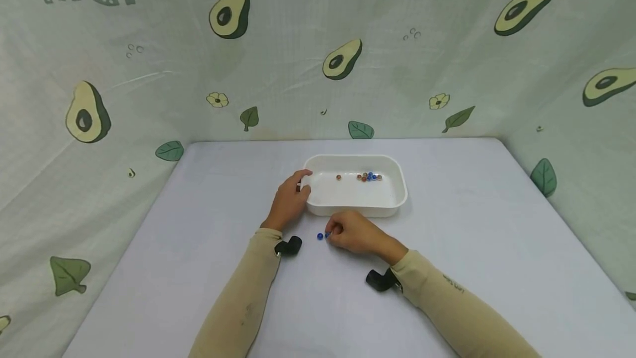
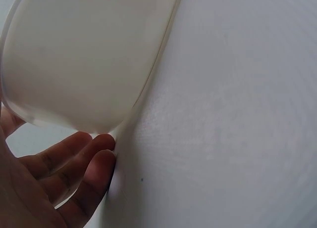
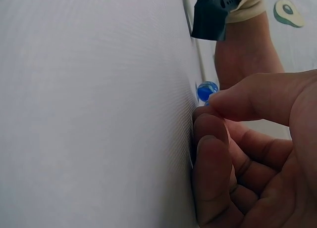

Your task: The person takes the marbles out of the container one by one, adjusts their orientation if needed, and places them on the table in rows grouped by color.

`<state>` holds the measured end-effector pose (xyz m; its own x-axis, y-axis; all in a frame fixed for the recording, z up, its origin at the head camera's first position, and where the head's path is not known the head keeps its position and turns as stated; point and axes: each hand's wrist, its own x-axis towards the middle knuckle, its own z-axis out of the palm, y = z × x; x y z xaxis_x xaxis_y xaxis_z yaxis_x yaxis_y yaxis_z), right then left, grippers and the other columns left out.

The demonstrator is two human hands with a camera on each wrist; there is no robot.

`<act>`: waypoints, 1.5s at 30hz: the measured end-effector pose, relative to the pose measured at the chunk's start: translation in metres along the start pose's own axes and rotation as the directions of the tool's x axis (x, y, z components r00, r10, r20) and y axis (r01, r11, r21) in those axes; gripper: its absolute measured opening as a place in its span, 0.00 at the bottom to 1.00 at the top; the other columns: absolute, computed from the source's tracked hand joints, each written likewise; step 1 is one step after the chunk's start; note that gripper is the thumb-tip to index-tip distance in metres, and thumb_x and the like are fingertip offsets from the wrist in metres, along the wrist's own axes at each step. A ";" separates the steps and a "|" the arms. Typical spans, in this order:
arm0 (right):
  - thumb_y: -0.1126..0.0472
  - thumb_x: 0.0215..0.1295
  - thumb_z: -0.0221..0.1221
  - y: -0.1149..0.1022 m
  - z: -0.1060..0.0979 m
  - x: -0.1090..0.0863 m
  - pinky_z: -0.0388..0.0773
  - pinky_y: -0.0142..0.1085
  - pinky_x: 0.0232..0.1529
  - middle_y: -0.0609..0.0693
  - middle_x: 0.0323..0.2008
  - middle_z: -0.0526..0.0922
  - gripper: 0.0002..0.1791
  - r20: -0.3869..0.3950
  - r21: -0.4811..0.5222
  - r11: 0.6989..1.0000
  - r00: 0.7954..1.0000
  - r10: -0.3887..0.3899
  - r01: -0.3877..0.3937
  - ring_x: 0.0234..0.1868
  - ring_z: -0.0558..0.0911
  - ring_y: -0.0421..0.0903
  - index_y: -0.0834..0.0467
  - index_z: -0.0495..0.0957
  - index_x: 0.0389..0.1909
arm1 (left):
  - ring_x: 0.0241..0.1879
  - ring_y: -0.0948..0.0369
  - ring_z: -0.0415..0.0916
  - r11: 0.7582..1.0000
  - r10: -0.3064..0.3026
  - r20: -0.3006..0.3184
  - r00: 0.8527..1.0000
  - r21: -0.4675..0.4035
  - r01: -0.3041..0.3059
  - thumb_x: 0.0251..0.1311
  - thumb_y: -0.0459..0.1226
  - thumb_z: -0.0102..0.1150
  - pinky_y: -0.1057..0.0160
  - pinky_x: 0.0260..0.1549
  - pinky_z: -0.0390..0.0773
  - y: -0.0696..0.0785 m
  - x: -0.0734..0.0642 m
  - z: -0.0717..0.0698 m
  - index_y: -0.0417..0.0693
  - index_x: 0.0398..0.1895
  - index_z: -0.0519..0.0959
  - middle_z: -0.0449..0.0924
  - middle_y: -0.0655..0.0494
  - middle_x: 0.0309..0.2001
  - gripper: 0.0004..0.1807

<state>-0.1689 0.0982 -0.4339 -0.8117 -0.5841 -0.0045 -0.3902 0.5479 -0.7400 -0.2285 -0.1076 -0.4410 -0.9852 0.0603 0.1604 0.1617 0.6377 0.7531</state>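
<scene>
Just in front of the white tray (image 1: 355, 211), my right hand (image 1: 355, 232) pinches a blue glass marble (image 1: 327, 234) between thumb and fingertips, low at the table. A second blue marble (image 1: 320, 236) lies on the table just left of those fingers. The right wrist view shows that loose marble (image 3: 207, 91) beyond my thumb tip, while the pinched one is mostly hidden. At the tray's left end my left hand (image 1: 290, 199) holds the rim with thumb and index finger. In the left wrist view, other curled fingers (image 2: 101, 171) lie against the tray's outer wall (image 2: 84, 65).
Inside the tray are several orange-brown marbles (image 1: 339, 177) and blue marbles (image 1: 370, 175), mostly clustered right of centre. A white cloth covers the table (image 1: 472, 209). Avocado-printed curtains (image 1: 288, 93) hang behind it and at both sides. Black wrist cameras (image 1: 381, 280) sit under both sleeves.
</scene>
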 end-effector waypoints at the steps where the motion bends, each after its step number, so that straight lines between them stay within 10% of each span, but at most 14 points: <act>1: 0.66 0.60 0.65 0.000 0.000 0.000 0.76 0.34 0.33 0.41 0.25 0.79 0.04 0.000 0.000 1.000 1.000 -0.001 0.001 0.28 0.77 0.38 0.58 0.83 0.36 | 0.42 0.55 0.71 1.000 -0.001 -0.002 1.000 0.001 0.001 0.67 0.40 0.49 0.54 0.42 0.72 0.000 0.000 0.000 0.56 0.66 0.74 0.75 0.52 0.47 0.23; 45: 0.63 0.61 0.67 0.001 0.001 0.001 0.73 0.33 0.31 0.39 0.21 0.77 0.04 -0.006 -0.013 1.000 1.000 -0.014 0.014 0.25 0.75 0.36 0.56 0.83 0.36 | 0.47 0.54 0.73 0.999 0.017 -0.006 1.000 -0.043 -0.018 0.66 0.42 0.48 0.50 0.47 0.74 -0.004 0.000 0.001 0.58 0.65 0.74 0.77 0.47 0.54 0.24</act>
<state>-0.1702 0.0975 -0.4355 -0.8086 -0.5882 0.0099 -0.4071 0.5473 -0.7313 -0.2295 -0.1092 -0.4446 -0.9819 0.0665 0.1775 0.1813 0.6031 0.7768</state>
